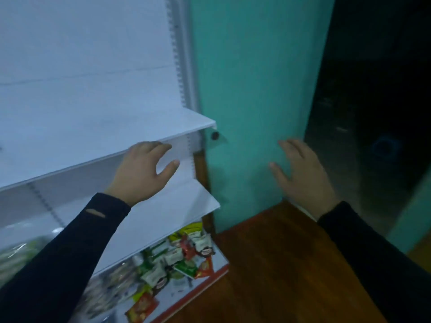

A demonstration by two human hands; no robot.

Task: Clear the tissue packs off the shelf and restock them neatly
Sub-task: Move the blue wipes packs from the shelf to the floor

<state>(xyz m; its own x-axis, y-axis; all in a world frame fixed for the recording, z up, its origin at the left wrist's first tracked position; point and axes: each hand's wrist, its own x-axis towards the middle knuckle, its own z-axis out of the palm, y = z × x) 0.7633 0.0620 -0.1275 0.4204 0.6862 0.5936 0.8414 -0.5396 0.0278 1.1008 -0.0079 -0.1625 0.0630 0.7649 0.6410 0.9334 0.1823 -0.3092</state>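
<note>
A white shelf unit fills the left half of the view. Its upper shelf lies bare, and so does the board below it. My left hand hovers at the upper shelf's front edge, fingers relaxed and curved, holding nothing. My right hand is spread in the air in front of the teal wall, also holding nothing. On the bottom shelf lies a jumble of small green, white and red packs. A blurred clear-wrapped bundle shows at the far left.
A teal wall stands right of the shelf unit. A brown wooden floor spreads below it. A dark doorway opens at the right. The shelf's slotted upright runs along its right side.
</note>
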